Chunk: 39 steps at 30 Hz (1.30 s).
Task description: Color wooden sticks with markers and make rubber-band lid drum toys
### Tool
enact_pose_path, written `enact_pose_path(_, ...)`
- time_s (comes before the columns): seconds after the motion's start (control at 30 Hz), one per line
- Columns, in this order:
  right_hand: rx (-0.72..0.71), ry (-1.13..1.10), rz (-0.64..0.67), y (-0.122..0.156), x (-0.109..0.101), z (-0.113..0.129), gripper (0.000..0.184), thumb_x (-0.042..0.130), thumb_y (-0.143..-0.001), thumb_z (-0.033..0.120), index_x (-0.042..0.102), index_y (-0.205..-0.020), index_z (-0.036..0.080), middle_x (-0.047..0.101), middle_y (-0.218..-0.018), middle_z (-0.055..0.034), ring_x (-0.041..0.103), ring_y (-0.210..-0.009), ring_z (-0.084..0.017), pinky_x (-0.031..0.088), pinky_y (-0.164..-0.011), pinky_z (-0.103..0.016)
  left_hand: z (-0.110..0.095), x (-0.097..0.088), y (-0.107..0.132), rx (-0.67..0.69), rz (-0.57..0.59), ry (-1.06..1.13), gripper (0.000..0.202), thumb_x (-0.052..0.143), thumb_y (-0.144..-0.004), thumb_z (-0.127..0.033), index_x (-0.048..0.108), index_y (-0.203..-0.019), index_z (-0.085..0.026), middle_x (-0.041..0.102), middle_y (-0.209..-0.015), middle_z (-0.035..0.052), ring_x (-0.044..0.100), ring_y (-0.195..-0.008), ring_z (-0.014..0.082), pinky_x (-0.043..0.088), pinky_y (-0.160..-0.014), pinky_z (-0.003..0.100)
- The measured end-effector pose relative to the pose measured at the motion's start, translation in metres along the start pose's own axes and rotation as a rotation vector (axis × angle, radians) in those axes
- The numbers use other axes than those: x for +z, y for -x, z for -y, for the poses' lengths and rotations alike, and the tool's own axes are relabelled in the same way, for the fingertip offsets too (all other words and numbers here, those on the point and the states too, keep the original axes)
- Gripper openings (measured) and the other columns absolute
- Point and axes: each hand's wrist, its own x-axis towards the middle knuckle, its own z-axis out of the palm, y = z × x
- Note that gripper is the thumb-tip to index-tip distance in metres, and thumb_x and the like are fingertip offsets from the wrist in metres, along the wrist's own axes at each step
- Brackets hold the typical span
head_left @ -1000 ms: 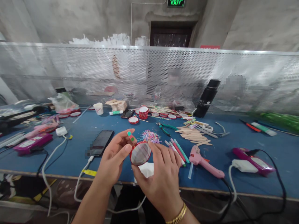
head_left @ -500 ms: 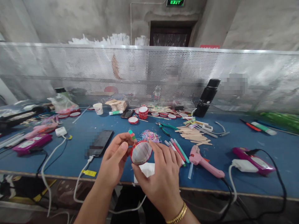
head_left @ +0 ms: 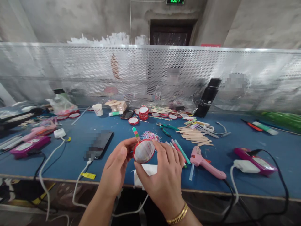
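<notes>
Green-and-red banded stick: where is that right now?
In the head view, just left of centre, the banded stick pokes up at the upper-left edge of the red-rimmed disc in the right hand, beside the left hand.

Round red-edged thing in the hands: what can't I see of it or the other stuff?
Head view throughout:
Round red-edged thing: its back faces away; the grip of the right hand covers part of its right edge.
White sheet: partly hidden behind that hand.
Exit sign: top cut off by the upper edge.
Phone: blurred squares hide its left side.
</notes>
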Motion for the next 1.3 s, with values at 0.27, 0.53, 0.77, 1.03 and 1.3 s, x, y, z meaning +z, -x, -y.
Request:
enact_pose_path(0.27, 0.026, 0.012, -0.021, 0.000, 0.002, -0.001, 0.060, 0.067, -0.089, 0.060, 0.058, -0.133, 0.019, 0.070, -0.124, -0.0145, 0.063, -0.115, -0.034, 0.042, -0.102, -0.054, 0.004, 0.004, 0.004, 0.008, -0.003, -0.004, 0.051, 0.075, -0.086, -0.060, 0.082, -0.115, -0.018, 0.079, -0.120, 0.0142, 0.071, -0.107, 0.0287, 0.058, -0.092, 0.035)
enact_pose_path(0.53, 0.046, 0.002, -0.012, -0.001, 0.002, -0.003, 0.064, 0.068, -0.088, 0.063, 0.058, -0.133, 0.019, 0.071, -0.124, -0.0134, 0.064, -0.114, -0.033, 0.041, -0.103, -0.054, 0.010, 0.003, 0.004, -0.047, -0.033, 0.008, 0.039, 0.083, -0.083, -0.052, 0.085, -0.107, -0.021, 0.083, -0.108, 0.0105, 0.076, -0.099, 0.0256, 0.060, -0.087, 0.032)
enact_pose_path(0.77, 0.038, -0.010, -0.015, 0.000, 0.000, -0.002, 0.063, 0.067, -0.089, 0.064, 0.058, -0.133, 0.019, 0.070, -0.123, -0.0124, 0.063, -0.113, -0.032, 0.042, -0.101, -0.051, 0.016, -0.001, 0.003, -0.092, -0.090, -0.014, 0.032, 0.089, -0.077, -0.047, 0.086, -0.099, -0.024, 0.084, -0.101, 0.0060, 0.077, -0.096, 0.0223, 0.060, -0.088, 0.027)
enact_pose_path(1.03, -0.004, -0.054, 0.036, 0.003, -0.003, -0.003, 0.062, 0.070, -0.089, 0.053, 0.055, -0.138, 0.018, 0.068, -0.123, -0.0125, 0.063, -0.112, -0.031, 0.043, -0.098, -0.050, 0.011, -0.001, 0.000, -0.079, -0.149, 0.013, 0.033, 0.091, -0.074, -0.049, 0.087, -0.093, -0.023, 0.084, -0.091, 0.0052, 0.076, -0.081, 0.0163, 0.060, -0.078, 0.021)
enact_pose_path(1.3, -0.035, -0.114, 0.053, 0.004, -0.002, -0.011, 0.062, 0.067, -0.093, 0.056, 0.053, -0.141, 0.019, 0.068, -0.120, -0.0111, 0.062, -0.110, -0.029, 0.045, -0.095, -0.048, 0.008, 0.001, -0.005, -0.106, -0.121, 0.003, 0.038, 0.093, -0.069, -0.052, 0.088, -0.092, -0.022, 0.084, -0.088, 0.0063, 0.071, -0.074, 0.0145, 0.058, -0.072, 0.018)
